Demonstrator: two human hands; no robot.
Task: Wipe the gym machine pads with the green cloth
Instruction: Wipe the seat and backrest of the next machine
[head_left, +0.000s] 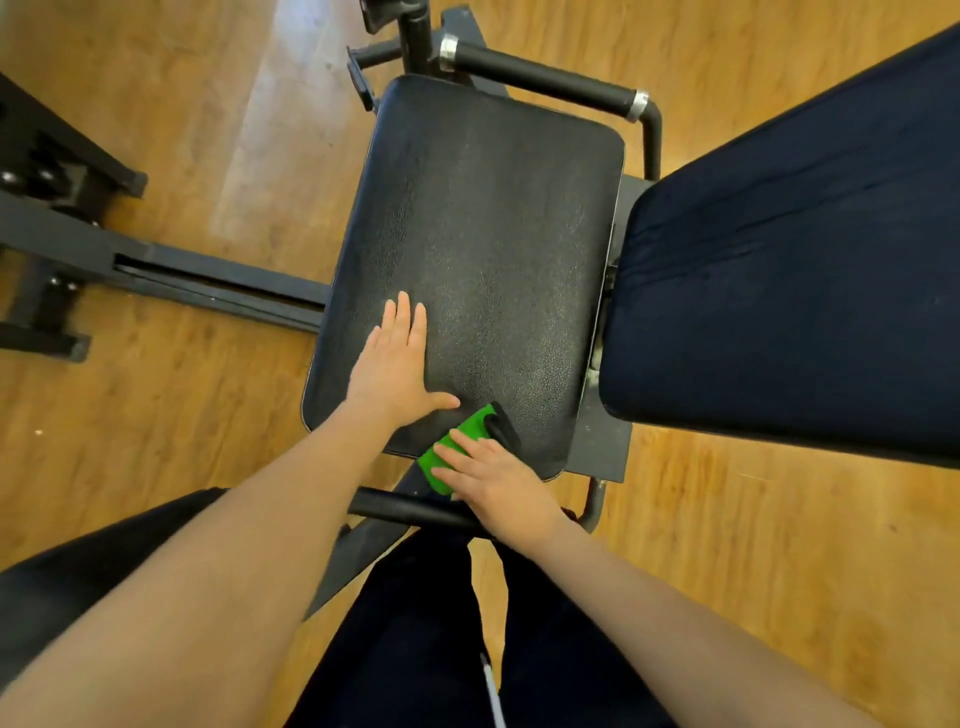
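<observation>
Your left hand lies flat on the black seat pad, fingers straight and together, thumb spread out toward the right; its grip is released and it holds nothing. It rests on the near left part of the pad.

Your right hand presses down on the green cloth with fingers stretched out over it, so that grip is also released rather than clenched around the cloth. The cloth sits at the near edge of the seat pad, partly hanging over that edge, just beside your left thumb. A small black object lies against the far end of the cloth, on the pad; what it is cannot be told.

To the right of the seat pad, close beside it, is a larger dark blue pad, tilted away toward the upper right. A black handle bar with silver end rings stands beyond the far edge of the seat pad, and another black bar runs just under your right wrist. The machine's grey frame stretches left across the wooden floor. Your dark trousers show at the bottom.
</observation>
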